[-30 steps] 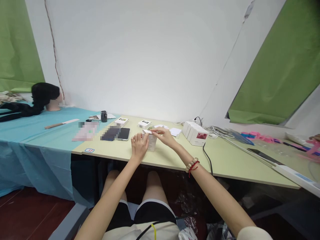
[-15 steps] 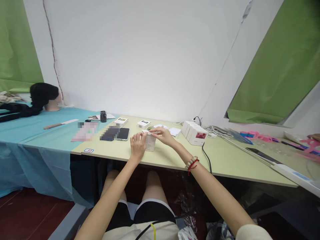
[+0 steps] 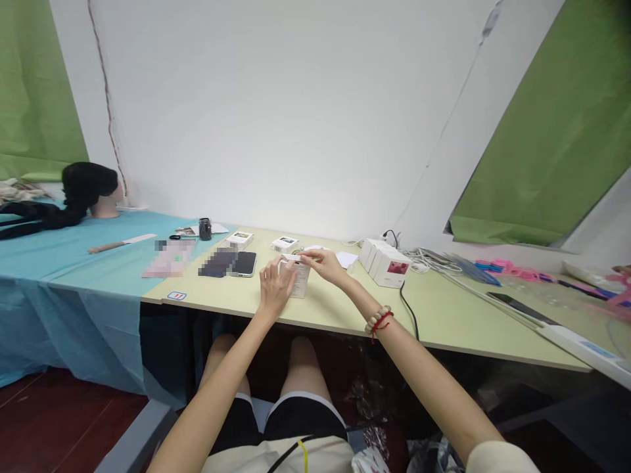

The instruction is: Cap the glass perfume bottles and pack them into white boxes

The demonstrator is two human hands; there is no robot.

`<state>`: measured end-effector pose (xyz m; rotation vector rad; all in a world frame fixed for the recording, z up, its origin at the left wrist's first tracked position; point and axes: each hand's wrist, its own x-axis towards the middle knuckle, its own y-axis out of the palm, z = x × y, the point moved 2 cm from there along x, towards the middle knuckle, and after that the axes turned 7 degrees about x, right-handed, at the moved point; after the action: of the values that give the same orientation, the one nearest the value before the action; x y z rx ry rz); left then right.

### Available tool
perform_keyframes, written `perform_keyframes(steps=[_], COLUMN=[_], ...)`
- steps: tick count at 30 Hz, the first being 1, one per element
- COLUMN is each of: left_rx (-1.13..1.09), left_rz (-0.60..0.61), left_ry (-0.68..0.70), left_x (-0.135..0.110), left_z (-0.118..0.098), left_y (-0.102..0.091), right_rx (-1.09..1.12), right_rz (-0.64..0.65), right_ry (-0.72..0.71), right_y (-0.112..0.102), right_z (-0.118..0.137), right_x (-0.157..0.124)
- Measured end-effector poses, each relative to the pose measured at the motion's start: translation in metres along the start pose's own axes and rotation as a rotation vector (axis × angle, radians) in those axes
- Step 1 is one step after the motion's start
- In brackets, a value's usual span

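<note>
A small white box (image 3: pixel 300 284) with fine print on its side stands upright near the table's front edge. Around its left side and top corner curl the fingers of my left hand (image 3: pixel 276 284). At the top, my right hand (image 3: pixel 323 264) pinches the box's upper edge or flap between thumb and fingers. Whatever lies inside the box is hidden. Just behind my hands are papers, partly covered by the right one. A white card (image 3: pixel 347 260) lies right of them.
White boxes (image 3: pixel 387 268) stand in a row to the right, beside a black cable (image 3: pixel 408 309). Left are a phone (image 3: pixel 244 264), two flat boxes, a jar (image 3: pixel 205 228), and a knife (image 3: pixel 123 244) on blue cloth. A power strip (image 3: pixel 582 345) lies far right.
My left thumb has shifted across the box's front near the top. My right hand has moved slightly right along the upper edge. The box stays in place.
</note>
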<state>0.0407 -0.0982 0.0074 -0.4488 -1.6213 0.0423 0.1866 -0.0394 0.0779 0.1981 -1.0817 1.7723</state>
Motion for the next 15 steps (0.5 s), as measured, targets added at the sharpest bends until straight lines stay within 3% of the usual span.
perform_keyframes(steps=[15], left_rx=[-0.028], left_rz=[0.011], left_ry=[0.012], left_x=[0.0012], left_z=[-0.0019], left_y=[0.001], right_rx=[0.034], right_rz=[-0.066], right_ry=[-0.02], right_y=[0.0034], right_z=[0.0012], right_x=[-0.0032])
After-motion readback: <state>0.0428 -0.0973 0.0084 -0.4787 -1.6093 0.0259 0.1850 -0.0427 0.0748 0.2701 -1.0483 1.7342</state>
